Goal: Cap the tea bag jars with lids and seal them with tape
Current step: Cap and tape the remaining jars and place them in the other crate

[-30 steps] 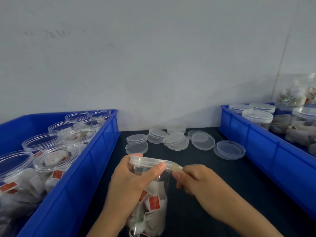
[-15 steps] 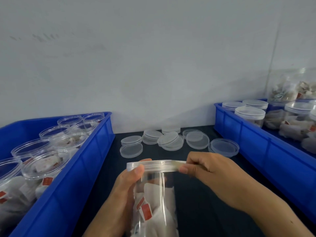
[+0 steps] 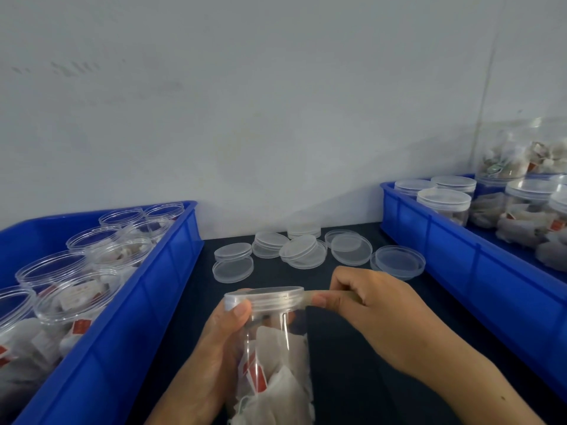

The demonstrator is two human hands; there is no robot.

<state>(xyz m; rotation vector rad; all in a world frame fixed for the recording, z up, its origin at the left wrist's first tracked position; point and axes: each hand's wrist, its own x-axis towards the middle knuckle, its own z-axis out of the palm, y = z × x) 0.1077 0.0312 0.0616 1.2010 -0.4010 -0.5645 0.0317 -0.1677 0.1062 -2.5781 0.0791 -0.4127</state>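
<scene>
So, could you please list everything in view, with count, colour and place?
Clear plastic jar of tea bags: one, capped, centre front, held.
Clear tape strip: one, at the held jar's lid rim.
Loose clear plastic lids: several, some stacked, on the dark table.
Left blue plastic bin: one, holding open jars of tea bags.
Right blue plastic bin: one, holding capped jars.
White wall: behind.
Left hand: grips the held jar.
Right hand: fingers pinch the tape.
</scene>
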